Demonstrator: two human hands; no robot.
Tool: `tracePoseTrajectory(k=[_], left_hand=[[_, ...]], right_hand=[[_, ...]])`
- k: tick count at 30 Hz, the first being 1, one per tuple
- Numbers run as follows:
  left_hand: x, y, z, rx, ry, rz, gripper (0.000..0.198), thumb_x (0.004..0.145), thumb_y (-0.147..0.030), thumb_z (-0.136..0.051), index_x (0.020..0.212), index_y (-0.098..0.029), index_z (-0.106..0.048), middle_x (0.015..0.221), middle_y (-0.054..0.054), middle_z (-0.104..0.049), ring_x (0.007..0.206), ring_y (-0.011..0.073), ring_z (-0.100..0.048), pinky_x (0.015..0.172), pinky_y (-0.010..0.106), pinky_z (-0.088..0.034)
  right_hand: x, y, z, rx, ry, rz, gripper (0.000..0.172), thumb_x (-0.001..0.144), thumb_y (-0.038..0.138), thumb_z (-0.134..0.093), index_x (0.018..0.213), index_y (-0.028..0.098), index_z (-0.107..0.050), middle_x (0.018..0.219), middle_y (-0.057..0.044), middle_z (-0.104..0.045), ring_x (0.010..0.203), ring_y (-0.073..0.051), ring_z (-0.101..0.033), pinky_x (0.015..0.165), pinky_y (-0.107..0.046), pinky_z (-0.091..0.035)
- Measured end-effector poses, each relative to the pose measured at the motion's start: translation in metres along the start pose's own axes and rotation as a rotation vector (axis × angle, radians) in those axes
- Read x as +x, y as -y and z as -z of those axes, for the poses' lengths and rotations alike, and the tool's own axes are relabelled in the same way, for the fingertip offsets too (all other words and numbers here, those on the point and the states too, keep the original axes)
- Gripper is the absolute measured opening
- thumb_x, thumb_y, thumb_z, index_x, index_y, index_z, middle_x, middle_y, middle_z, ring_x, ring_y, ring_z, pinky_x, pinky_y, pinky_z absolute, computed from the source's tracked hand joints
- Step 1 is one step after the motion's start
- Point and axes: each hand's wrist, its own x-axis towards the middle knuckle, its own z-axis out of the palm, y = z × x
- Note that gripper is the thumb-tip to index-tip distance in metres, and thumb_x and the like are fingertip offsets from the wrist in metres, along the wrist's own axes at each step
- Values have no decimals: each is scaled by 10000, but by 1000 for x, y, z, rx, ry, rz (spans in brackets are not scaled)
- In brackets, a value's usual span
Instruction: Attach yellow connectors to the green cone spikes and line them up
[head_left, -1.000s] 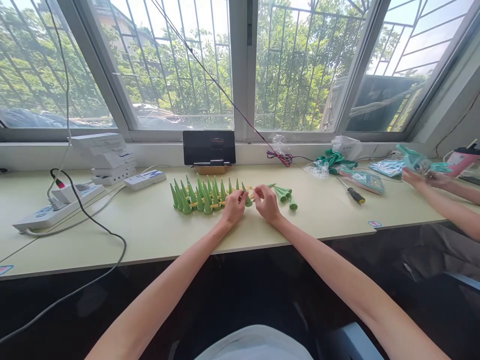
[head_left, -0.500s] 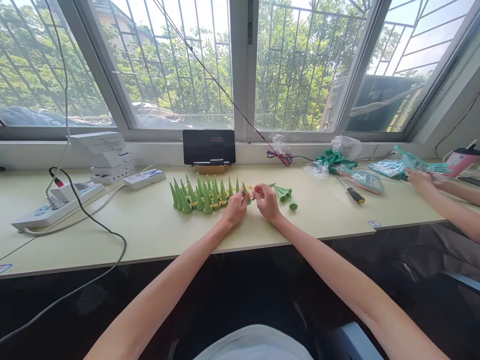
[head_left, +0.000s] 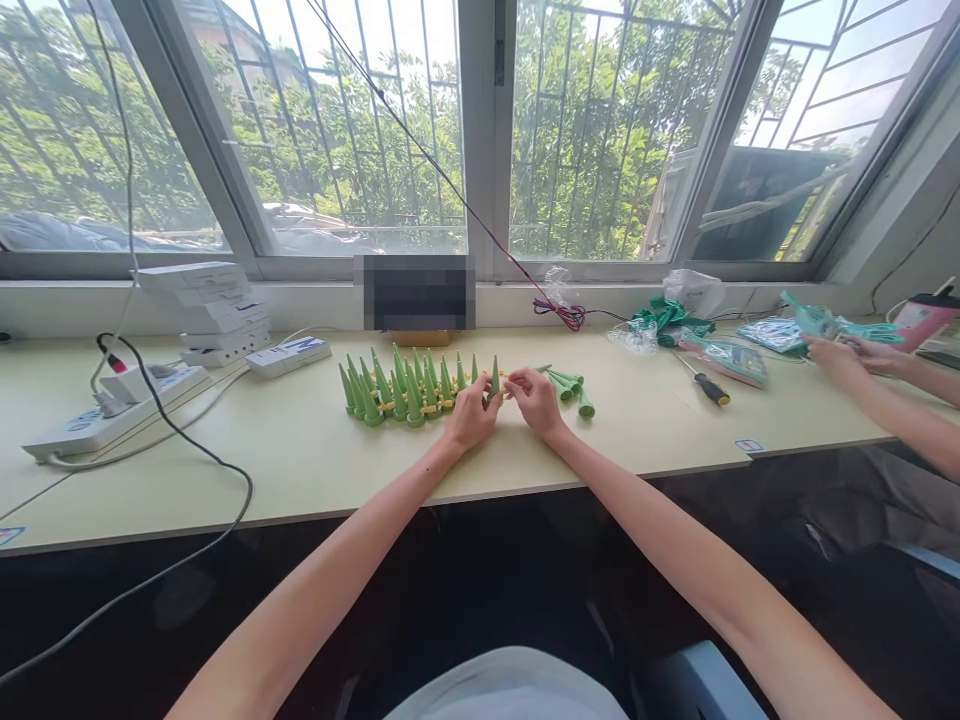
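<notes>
My left hand (head_left: 474, 412) is closed around a pointed green cone (head_left: 495, 376), which stands tip up between the fingers. Close beside it, my right hand (head_left: 534, 398) has its fingertips pinched at the cone's right side; a small yellowish bit shows there, too small to name. To the left, several green cones (head_left: 409, 392) stand upright in rows, with yellow pieces around their lower parts. Several more green cones (head_left: 568, 384) lie on their sides just right of my right hand. The left hand's fingers partly cover the held cone's base.
On the table (head_left: 300, 450), a power strip (head_left: 97, 420) and stacked white boxes (head_left: 217, 310) stand left. A dark screen (head_left: 420, 293) is at the back. Rightward lie a screwdriver (head_left: 709, 388) and green bundles in plastic (head_left: 667, 322). Another person's hands (head_left: 844, 358) hold a teal bundle.
The cone in my left hand is now more upright, and my hands have barely shifted. The other person's hands and teal bundle have moved slightly left.
</notes>
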Motion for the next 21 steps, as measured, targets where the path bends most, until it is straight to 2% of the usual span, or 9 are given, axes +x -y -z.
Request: tracePoseTrajectory(k=[3,9,14,21], left_hand=[[-1,-2,1,5,5,-13,144,837,-283,-568,928,-180,-523,826,20,-619,490,79,-475,553,238,-390],[0,-3,1,2,32,-60,53,804,-224,-562,782,-183,-537,680,-20,-547,567,101,-472,585,231,-382],[0,-2,1,37,4,-31,181,810,-235,-542,660,-185,-453,597,-25,-465,546,106,-379,548,243,-322],[0,-6,3,43,-9,6,194,812,-248,-548,650,-184,-461,572,-31,-448,529,106,-358,548,249,-307]], right_hand=[[0,0,0,-37,-6,21,180,808,379,-615,819,200,-596,796,-46,-644,684,-177,-641,625,-326,-569],[-3,0,0,-200,26,139,130,865,285,-531,810,196,-607,815,-45,-622,712,-168,-606,681,-317,-535],[-4,-3,-1,-248,31,175,149,891,282,-515,814,199,-611,833,-48,-621,745,-176,-594,701,-316,-519],[-5,-2,0,-266,39,176,153,904,279,-503,820,207,-609,837,-48,-624,743,-178,-593,717,-326,-515]])
